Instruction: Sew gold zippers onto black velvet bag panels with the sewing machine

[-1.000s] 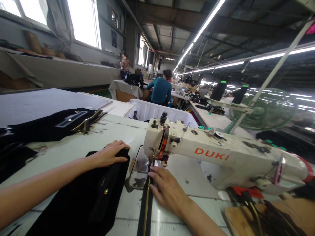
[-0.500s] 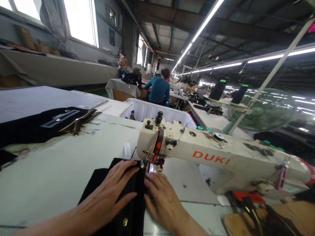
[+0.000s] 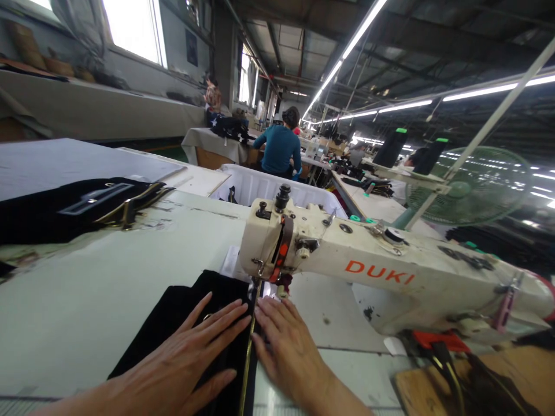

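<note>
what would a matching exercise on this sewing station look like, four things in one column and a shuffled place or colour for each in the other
Column one:
1. left hand
2. sewing machine
3. fan
4. thread cones

Column two:
A. mostly black, green at the top
B. spread over black fabric
C. green all round
D. off-white

Right pairs: 1-B, 2-D, 3-C, 4-A

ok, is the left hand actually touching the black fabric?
Touching. The head view shows the left hand laid over the black fabric, fingers spread flat against it, no gap visible.
</note>
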Demonstrator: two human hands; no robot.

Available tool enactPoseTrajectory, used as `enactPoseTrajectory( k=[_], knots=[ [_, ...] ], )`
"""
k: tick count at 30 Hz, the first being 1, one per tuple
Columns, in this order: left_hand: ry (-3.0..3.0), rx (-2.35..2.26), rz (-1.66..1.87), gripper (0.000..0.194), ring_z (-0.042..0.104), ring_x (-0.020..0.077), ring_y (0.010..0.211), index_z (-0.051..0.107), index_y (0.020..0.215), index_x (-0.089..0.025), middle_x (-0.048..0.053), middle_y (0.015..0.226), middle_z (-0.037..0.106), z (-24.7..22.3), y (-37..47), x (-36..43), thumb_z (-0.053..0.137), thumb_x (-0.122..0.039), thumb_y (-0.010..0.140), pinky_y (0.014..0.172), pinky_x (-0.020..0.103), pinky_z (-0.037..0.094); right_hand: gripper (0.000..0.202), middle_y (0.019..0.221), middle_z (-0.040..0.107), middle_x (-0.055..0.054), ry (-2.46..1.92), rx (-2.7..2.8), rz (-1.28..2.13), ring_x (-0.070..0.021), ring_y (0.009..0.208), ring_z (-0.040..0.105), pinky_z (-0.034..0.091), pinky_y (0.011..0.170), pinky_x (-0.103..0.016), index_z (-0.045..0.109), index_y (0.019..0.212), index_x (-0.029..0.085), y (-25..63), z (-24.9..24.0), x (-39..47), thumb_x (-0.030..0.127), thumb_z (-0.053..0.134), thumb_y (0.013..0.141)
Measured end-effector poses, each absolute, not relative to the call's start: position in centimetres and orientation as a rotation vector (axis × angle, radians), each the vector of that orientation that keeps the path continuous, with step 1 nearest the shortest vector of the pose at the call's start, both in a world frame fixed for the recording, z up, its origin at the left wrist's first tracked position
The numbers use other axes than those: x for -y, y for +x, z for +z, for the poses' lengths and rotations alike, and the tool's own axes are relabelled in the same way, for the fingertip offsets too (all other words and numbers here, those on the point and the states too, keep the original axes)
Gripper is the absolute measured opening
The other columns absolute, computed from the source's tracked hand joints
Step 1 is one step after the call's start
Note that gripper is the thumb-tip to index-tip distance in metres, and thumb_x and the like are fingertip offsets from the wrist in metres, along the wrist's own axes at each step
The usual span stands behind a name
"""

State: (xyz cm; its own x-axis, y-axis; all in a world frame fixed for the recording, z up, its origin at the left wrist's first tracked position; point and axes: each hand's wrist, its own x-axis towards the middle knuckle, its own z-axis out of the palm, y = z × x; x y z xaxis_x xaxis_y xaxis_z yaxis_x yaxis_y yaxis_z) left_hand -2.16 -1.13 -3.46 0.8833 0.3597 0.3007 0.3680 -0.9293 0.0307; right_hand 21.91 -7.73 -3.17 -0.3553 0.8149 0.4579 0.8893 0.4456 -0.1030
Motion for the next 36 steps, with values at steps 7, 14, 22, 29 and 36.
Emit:
enactPoseTrajectory(
  k=[7, 14, 22, 29, 36],
  knots=[
    [-3.188, 0.629, -0.434, 0.070, 0.033, 0.0271, 0.151, 0.026, 0.162, -0.027, 0.007, 0.164, 0.034, -2.2, -1.3, 0.1, 0.051, -0.054, 0.102, 0.128, 0.056, 0.007, 0.039, 0.145, 0.060, -0.010, -1.597, 2.258, -0.120, -0.0287, 0.135, 0.056, 0.039, 0.118, -0.052, 0.060, 0.138, 0.014, 21.9, -2.7, 7.2, 0.027, 0.049, 0.104],
    [-3.249, 0.652, -0.282, 0.084, 0.023, 0.0295, 0.154, 0.026, 0.161, -0.023, 0.010, 0.166, 0.028, -2.2, -0.8, -0.6, 0.050, -0.069, 0.096, 0.126, 0.059, 0.000, 0.046, 0.154, 0.051, -0.013, -1.686, 2.298, -0.009, -0.0291, 0.143, 0.045, 0.030, 0.122, -0.053, 0.051, 0.146, 0.010, 21.9, -2.0, 6.9, 0.031, 0.047, 0.106],
    [-3.204, 0.625, -0.247, 0.085, 0.021, 0.0278, 0.155, 0.022, 0.162, -0.024, 0.009, 0.167, 0.025, -2.2, -1.2, -0.3, 0.048, -0.070, 0.096, 0.126, 0.057, -0.003, 0.051, 0.155, 0.049, -0.015, -1.683, 2.318, -0.003, -0.0286, 0.145, 0.042, 0.027, 0.123, -0.052, 0.048, 0.148, 0.007, 21.9, -2.0, 6.9, 0.038, 0.044, 0.107],
    [-3.209, 0.653, -0.227, 0.084, 0.022, 0.0288, 0.155, 0.027, 0.161, -0.022, 0.010, 0.167, 0.026, -2.2, -0.7, -0.6, 0.047, -0.071, 0.096, 0.126, 0.058, -0.003, 0.051, 0.155, 0.048, -0.016, -1.677, 2.309, 0.024, -0.0288, 0.146, 0.041, 0.026, 0.124, -0.052, 0.048, 0.148, 0.007, 21.9, -1.9, 7.0, 0.038, 0.045, 0.107],
    [-3.226, 0.677, -0.293, 0.081, 0.027, 0.0330, 0.153, 0.034, 0.159, -0.024, 0.013, 0.165, 0.032, -2.0, -0.7, -0.4, 0.052, -0.070, 0.095, 0.125, 0.064, 0.004, 0.048, 0.153, 0.050, -0.015, -1.657, 2.285, 0.008, -0.0290, 0.144, 0.043, 0.027, 0.124, -0.054, 0.050, 0.147, 0.010, 21.8, -2.0, 7.1, 0.036, 0.048, 0.106]
  ],
)
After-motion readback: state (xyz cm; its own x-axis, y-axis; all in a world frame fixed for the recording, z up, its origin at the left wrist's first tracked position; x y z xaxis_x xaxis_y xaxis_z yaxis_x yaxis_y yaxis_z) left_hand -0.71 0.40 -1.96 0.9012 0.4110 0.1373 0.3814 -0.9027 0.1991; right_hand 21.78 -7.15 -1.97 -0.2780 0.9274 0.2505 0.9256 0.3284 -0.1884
